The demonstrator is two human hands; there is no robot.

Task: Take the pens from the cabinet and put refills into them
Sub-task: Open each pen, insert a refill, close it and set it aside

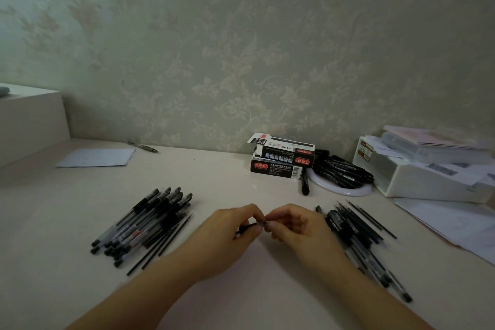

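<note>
While pens lie sorted in a left pile (144,225) and a right pile (361,238), the left hand (230,233) and right hand (292,225) pinch one pen (247,227) between them over the desk (227,177), seemingly to fit its refill.

hands (261,225): 2 | pen heaps (144,225): 2 | boxes (281,158): 2

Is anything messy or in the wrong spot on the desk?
A little. One black marker lies on the desk beside the white ring, apart from the marker pile on it. The upper pen box sits open and crooked on the lower box.
</note>
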